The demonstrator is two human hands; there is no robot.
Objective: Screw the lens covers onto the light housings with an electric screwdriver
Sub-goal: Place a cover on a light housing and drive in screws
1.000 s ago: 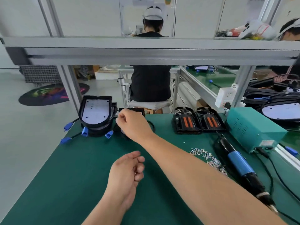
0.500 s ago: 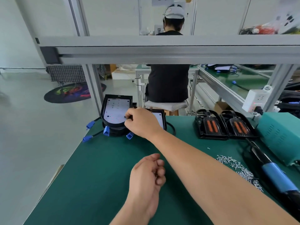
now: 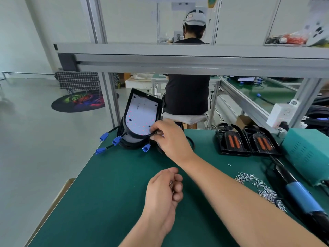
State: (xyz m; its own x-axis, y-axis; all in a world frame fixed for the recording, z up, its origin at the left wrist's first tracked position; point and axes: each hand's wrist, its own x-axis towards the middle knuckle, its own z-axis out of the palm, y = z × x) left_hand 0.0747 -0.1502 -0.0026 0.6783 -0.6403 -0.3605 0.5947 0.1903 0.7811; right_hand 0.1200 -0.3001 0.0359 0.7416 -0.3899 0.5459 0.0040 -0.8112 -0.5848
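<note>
A black light housing [image 3: 142, 116] with a white LED board is tilted up off a stack of housings [image 3: 130, 143] at the bench's far left corner. My right hand [image 3: 169, 138] grips its lower right rim. Blue connectors [image 3: 116, 139] on black cables hang from the stack. My left hand [image 3: 163, 191] rests closed on the green mat, with small screws showing between its fingers. Two black lens covers [image 3: 247, 141] with orange strips lie at the far right. The electric screwdriver [image 3: 300, 195], black with a blue grip, lies on the right. A pile of loose screws [image 3: 260, 188] lies beside it.
A teal power supply box [image 3: 308, 154] stands at the right edge. An aluminium frame beam [image 3: 178, 59] crosses above the bench. A white power strip [image 3: 281, 113] hangs on the right post. Another person [image 3: 187, 93] sits with their back to me beyond the bench.
My right hand has taken the top housing by its rim and tilted it up off the stack. My left hand has stayed closed on the mat. The camera has turned left.
</note>
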